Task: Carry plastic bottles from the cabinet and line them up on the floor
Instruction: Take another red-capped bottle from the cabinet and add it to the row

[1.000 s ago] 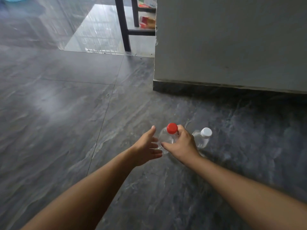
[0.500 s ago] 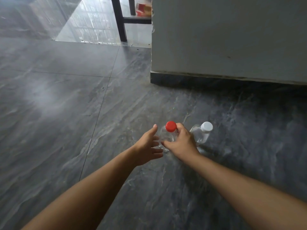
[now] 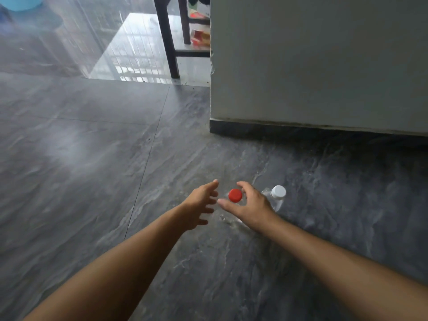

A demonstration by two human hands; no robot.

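Note:
Two clear plastic bottles stand upright side by side on the dark grey tiled floor (image 3: 97, 172). One has a red cap (image 3: 235, 195), the other, to its right, a white cap (image 3: 278, 191). My right hand (image 3: 249, 206) hovers over the red-capped bottle with thumb and index finger spread around the cap, a gap showing between them and it. My left hand (image 3: 200, 205) is just left of that bottle, fingers straight and spread, holding nothing. The red-capped bottle's body is mostly hidden under my right hand.
A pale grey wall (image 3: 319, 61) with a dark skirting stands close behind the bottles. Dark furniture legs (image 3: 168, 38) stand on a glossy lighter floor at the back, with red packets behind them. A blue tub (image 3: 22, 2) sits at the far left.
My right hand has loosened from the red-capped bottle's shoulder and opened above its cap. My left hand's fingers have spread a little. The bottles stay in place.

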